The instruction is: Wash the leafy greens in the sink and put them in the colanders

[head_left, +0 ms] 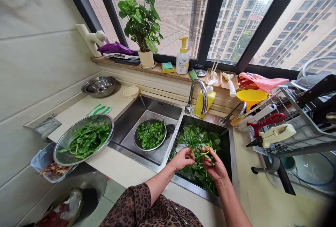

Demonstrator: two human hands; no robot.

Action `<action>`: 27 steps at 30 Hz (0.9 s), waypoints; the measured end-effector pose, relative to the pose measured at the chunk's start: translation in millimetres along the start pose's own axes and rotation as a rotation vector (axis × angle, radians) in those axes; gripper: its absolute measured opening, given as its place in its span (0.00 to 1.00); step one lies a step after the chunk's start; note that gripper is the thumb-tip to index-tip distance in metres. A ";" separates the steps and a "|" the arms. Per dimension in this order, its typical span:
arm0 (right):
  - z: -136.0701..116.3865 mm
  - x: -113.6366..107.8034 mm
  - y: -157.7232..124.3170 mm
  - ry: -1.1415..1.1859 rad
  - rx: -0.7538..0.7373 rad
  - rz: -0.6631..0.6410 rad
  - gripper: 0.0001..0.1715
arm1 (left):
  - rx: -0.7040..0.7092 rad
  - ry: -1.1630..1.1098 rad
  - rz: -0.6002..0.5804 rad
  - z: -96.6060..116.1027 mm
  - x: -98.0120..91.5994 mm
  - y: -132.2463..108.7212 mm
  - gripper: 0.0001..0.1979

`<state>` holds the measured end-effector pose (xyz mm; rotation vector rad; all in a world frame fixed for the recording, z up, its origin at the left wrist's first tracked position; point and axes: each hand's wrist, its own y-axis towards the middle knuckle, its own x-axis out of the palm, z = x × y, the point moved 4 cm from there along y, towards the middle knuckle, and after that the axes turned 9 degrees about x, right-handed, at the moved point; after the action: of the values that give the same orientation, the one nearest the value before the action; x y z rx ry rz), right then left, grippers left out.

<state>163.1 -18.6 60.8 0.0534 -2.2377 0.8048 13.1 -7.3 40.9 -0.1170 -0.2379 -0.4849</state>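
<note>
My right hand [215,165] pinches a sprig of leafy greens [204,153] over the right sink basin. Close by on its left, my left hand [183,159] has its fingers curled on the leaves of the same greens. Below both hands, more loose greens [194,134] float in water and fill the right basin [226,143]. In the left basin [126,113] stands a round metal bowl [135,142] heaped with picked leaves [151,134]. A mesh colander [63,139] of longer leafy stems [89,137] rests on the counter at the far left.
The faucet [195,83] arches behind the right basin beside a yellow bottle [202,101]. A wire rack [309,129] with knives, scissors and a peeler crowds the right side. Stacked metal bowls [99,87] sit at the back left. A potted plant [146,59] and soap pump [183,60] line the sill.
</note>
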 end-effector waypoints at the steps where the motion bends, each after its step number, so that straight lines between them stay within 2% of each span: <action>1: -5.7 -4.3 -0.5 0.016 -0.033 0.013 0.12 | -0.014 0.026 0.029 0.2 -2.7 0.1 0.18; 4: -25.0 -19.3 -2.2 0.003 -0.142 0.053 0.10 | -0.022 0.025 0.134 3.8 -13.5 -0.4 0.13; 7: -33.2 -29.0 -1.8 -0.062 -0.192 0.110 0.12 | -0.017 -0.074 0.216 7.2 -19.4 -0.9 0.15; 10: -22.3 -26.0 0.4 -0.228 -0.164 0.190 0.16 | -0.010 -0.161 0.247 9.1 -15.6 -0.2 0.17; 12: -7.5 -16.0 1.7 -0.379 -0.112 0.196 0.19 | -0.006 -0.178 0.256 9.4 -10.3 0.8 0.17; 16: 16.1 6.3 4.4 -0.593 -0.043 0.058 0.20 | -0.011 -0.129 0.222 6.4 -5.6 2.9 0.16; 19: 12.5 0.1 14.7 -0.603 -0.069 0.075 0.18 | -0.012 0.104 0.191 2.6 -16.8 2.3 0.14; 21: 2.6 -16.2 27.8 -0.615 -0.144 0.187 0.17 | -0.004 0.415 0.186 0.4 -28.4 0.4 0.12; 23: -6.4 -34.3 42.3 -0.742 -0.271 0.354 0.15 | -0.014 0.735 0.159 -4.2 -36.2 -1.8 0.14; 25: -4.7 -44.8 55.9 -1.082 -0.360 0.481 0.11 | -0.038 0.955 0.066 -14.3 -36.4 -3.2 0.18; 27: 14.1 -48.8 68.3 -1.540 -0.294 0.478 0.10 | -0.081 1.050 -0.064 -30.1 -31.8 -4.0 0.19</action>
<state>170.8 18.6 -15.4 -0.0218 -3.9199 0.7202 -10.1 -1.6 4.0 0.0764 0.8085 -0.5619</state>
